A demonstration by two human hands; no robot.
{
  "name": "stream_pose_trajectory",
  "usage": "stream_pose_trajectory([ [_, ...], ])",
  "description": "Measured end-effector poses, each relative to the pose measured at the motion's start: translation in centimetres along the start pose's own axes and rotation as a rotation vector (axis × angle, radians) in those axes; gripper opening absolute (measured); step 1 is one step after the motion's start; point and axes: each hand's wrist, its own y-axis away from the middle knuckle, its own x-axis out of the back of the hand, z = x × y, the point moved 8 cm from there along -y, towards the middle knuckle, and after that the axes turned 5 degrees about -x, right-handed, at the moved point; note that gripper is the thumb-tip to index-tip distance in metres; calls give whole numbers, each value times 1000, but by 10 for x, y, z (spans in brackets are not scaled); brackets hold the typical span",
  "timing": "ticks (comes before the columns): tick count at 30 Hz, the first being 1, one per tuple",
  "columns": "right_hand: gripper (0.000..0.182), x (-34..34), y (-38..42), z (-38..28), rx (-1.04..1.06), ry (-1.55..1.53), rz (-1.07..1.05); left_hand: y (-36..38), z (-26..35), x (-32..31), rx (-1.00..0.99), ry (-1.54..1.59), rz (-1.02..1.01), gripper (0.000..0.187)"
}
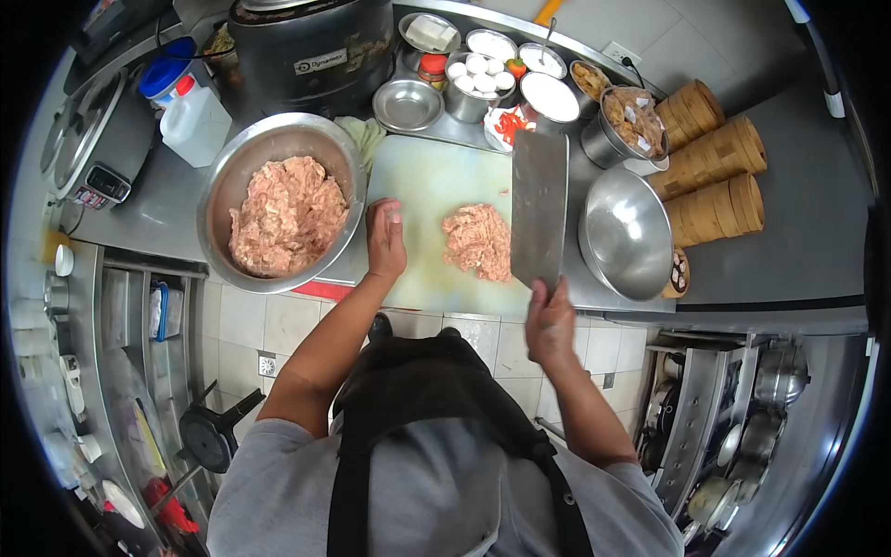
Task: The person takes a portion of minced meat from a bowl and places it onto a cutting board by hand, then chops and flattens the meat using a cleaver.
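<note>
My right hand is closed around the handle of a broad cleaver, whose wide blade extends away from me over the right side of the cutting board. Just left of the blade lies a mound of ground meat, its right edge against or partly behind the steel. My left hand is at the board's left edge, apart from the mound, palm turned inward and fingers together; it appears to hold nothing. Beside it, a large steel bowl contains a bigger heap of ground meat.
An empty-looking steel bowl stands right of the board, near bamboo steamers. Behind are a pot of eggs, a small metal dish and a large black cooker. A white jug stands at left.
</note>
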Motion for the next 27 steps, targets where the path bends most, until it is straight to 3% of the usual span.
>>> stream_pose_trajectory([
  [1,22,-22,2,13,56,104,-77,0,-3,1,-5,-6,7,26],
  [2,24,-43,1,26,53,281,-291,1,-11,0,-11,-13,14,26],
  [4,25,-44,-2,32,93,368,-446,3,-13,3,-16,-32,17,26],
  [7,24,1,-8,-12,123,316,-397,7,-12,4,-3,-41,25,26],
  [10,25,-12,-3,-10,47,103,-138,3,-11,2,16,6,43,26],
  [11,25,-32,1,5,117,157,-105,3,-9,3,23,14,48,26],
  [12,26,-56,0,18,202,280,-319,1,-8,4,29,20,57,25],
  [14,27,-54,-5,20,175,420,-513,3,-6,7,2,-10,53,26],
  [17,27,-8,-6,-21,172,289,-465,3,-8,7,-17,-50,70,32],
  [20,27,-28,2,-4,112,131,-165,1,-7,7,-10,-54,74,36],
  [24,29,-49,-7,6,254,362,-533,3,-11,8,38,-67,73,30],
  [27,28,-12,-5,-27,212,274,-395,2,-8,9,-10,-46,105,31],
])
